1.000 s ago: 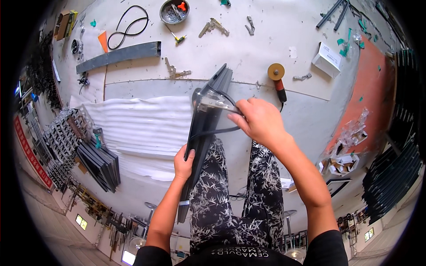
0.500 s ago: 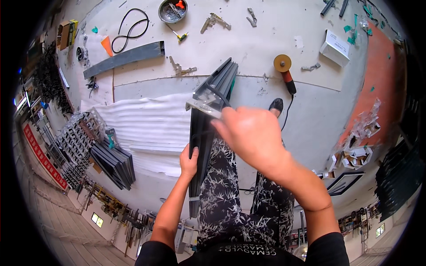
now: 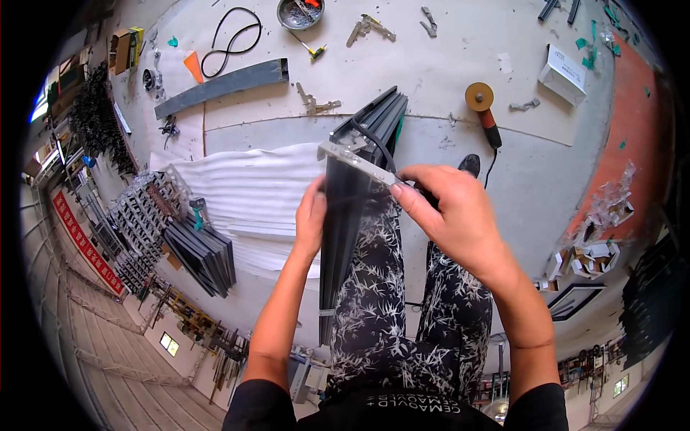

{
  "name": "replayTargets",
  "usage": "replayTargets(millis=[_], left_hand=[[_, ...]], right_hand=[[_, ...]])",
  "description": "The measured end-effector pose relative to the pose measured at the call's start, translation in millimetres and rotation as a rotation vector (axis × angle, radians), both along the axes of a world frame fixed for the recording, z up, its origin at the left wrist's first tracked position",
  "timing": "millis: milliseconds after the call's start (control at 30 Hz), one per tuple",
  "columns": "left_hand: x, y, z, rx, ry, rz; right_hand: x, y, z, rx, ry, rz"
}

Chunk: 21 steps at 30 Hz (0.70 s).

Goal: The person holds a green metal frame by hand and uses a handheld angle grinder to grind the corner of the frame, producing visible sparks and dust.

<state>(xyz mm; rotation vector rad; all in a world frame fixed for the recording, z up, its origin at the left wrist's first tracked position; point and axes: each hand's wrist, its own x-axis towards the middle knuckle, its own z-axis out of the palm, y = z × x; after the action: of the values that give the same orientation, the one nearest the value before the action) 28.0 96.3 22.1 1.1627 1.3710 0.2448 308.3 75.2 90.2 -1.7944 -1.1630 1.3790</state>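
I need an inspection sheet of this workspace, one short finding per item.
Surface: pale grey floor, white rippled sheet at left.
Job's things: long dark grey metal profiles; silver metal bracket across them.
Clutter: white cardboard box, red-and-black angle grinder.
Grips: right hand pinches bracket's end; left hand beside profiles, contact unclear.
Cables: thin black cable from grinder; black looped cord upper left.
Surroundings: stacked dark frames left; orange-red floor area right.

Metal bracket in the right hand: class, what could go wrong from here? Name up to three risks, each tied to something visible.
1. The right hand pinches the metal bracket near one end, so it might twist or slip.
2. The black strip curves close by the bracket and could get snagged.
3. The cord of the grinder runs near a dark shoe, a possible trip hazard.
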Motion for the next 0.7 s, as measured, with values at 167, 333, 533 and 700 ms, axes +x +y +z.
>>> replayTargets(millis=[167, 333, 533, 700], left_hand=[[39.7, 33.1, -16.1, -0.129, -0.006, 0.09], [58.1, 30.9, -11.3, -0.125, -0.045, 0.097], [59.0, 26.1, -15.0, -0.062, -0.072, 0.101], [50.2, 20.2, -25.3, 0.1, 0.005, 0.042]], right_hand=[[-5.9, -3.1, -0.5, 0.056, 0.003, -0.06], [-8.4, -16.6, -2.7, 0.076, 0.046, -0.153], [-10.4, -34.7, -1.5, -0.024, 0.19, -0.274], [-9.0, -47.6, -1.5, -0.025, 0.175, -0.304]])
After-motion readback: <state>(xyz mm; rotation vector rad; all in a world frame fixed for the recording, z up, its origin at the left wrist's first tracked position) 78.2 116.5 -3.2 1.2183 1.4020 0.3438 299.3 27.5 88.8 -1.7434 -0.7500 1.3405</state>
